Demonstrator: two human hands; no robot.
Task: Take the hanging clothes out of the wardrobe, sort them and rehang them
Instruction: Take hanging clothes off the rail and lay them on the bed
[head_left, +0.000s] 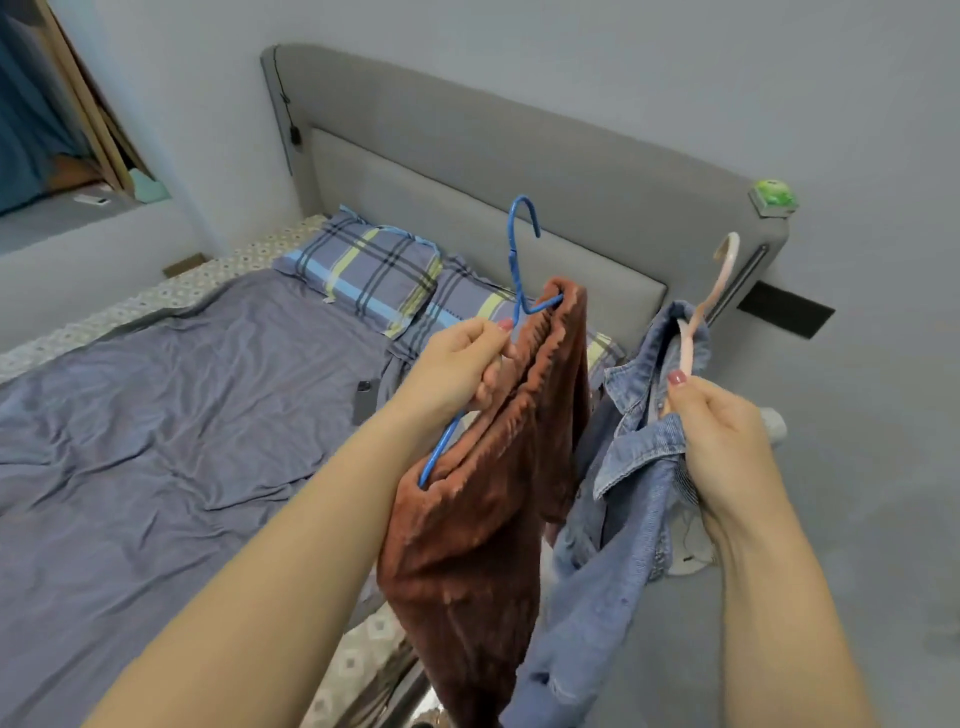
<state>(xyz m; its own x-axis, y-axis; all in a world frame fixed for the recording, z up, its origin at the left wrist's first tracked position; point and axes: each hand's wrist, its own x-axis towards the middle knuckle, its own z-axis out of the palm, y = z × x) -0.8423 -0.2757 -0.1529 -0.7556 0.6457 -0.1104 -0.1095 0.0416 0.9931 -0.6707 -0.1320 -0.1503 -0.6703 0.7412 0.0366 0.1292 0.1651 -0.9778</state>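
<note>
Over the edge of the bed the left hand grips the blue hanger of soft brown fleece, the right hand the pink hanger of limp denim jacket; the stiff hangers likely give the surest hold.

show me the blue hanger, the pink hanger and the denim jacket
blue hanger (515, 275), head view, on the twisted neck under the hook
pink hanger (685, 348), head view, on the arm inside the neckline
denim jacket (641, 449), head view, on the collar
</note>
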